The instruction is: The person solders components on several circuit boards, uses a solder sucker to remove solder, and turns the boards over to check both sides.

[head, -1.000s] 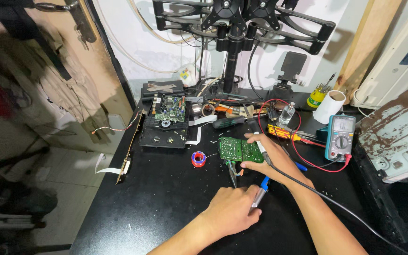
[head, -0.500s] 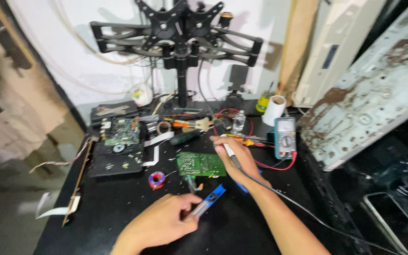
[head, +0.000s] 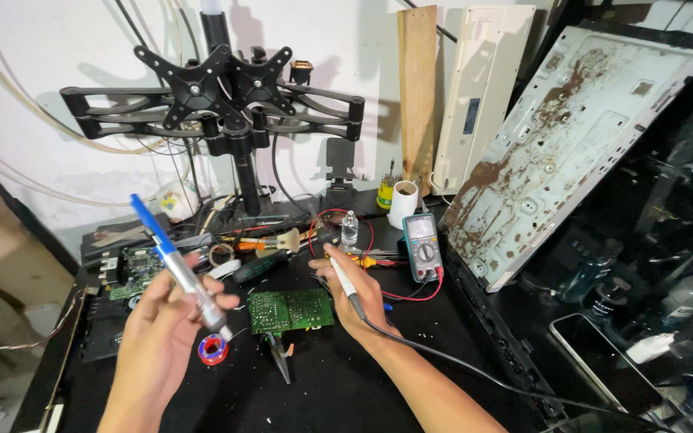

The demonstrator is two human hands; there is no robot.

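My left hand [head: 162, 329] holds a blue and silver desoldering pump [head: 176, 269] raised above the bench, its blue plunger pointing up and left. My right hand [head: 356, 293] grips a soldering iron [head: 344, 282] by its handle, and its black cable [head: 475, 370] trails off to the lower right. A green circuit board [head: 290, 309] lies on the black bench between my hands, just left of my right hand. A small red spool of solder [head: 213, 350] rests below my left hand's fingers. Metal tweezers [head: 278, 358] lie in front of the board.
A digital multimeter [head: 423, 245] with red leads sits right of my right hand. A black monitor arm stand [head: 218, 96] rises at the back. A rusty metal panel [head: 555, 136] leans at the right. Another circuit board [head: 126, 269], a small bottle [head: 350, 228] and assorted tools clutter the back.
My left hand has lifted the desoldering pump off the bench and away from the green board. The camera has tilted up and swung right. My right hand stays by the board.
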